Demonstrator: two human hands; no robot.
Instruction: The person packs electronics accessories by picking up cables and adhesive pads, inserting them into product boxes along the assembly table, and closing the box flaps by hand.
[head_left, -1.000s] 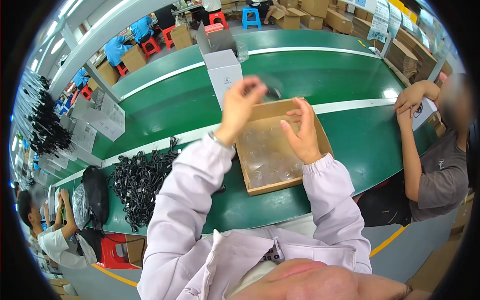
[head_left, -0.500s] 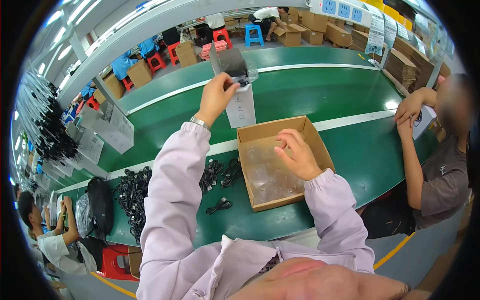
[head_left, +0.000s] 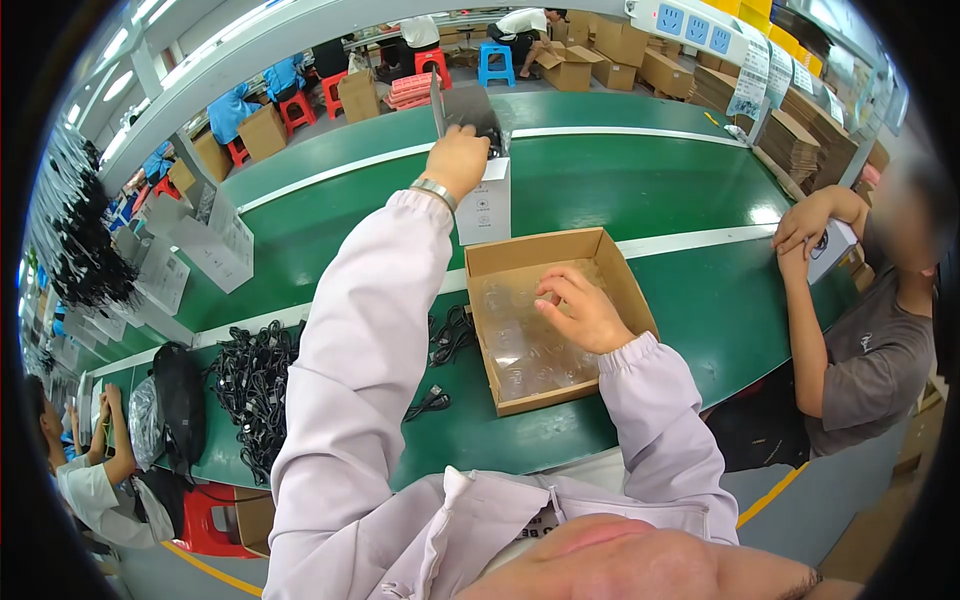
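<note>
My left hand [head_left: 459, 162] reaches into the top of an upright white box [head_left: 485, 208]. The box's flaps are raised, and something dark shows in its mouth beside my fingers. My fingertips are hidden there, so I cannot see what they touch. Over a shallow cardboard tray [head_left: 642, 293], my right hand [head_left: 583, 312] hovers with loosely bent fingers apart and nothing in them. Several clear plastic pieces [head_left: 535, 355] lie in the tray. Left of it are a small bundled black cable [head_left: 430, 402] and another coiled black cable [head_left: 452, 335].
A large heap of black cables [head_left: 255, 385] lies on the green table [head_left: 510, 440] at left, near a black bag [head_left: 181, 400]. More white boxes [head_left: 212, 240] stand farther left. At right, a co-worker's hands [head_left: 803, 225] rest on a white box [head_left: 832, 248]. A power strip [head_left: 690, 28] hangs overhead.
My left hand has moved from above the white box's edge down into its opening. My right hand stays over the tray. The view has shifted slightly.
</note>
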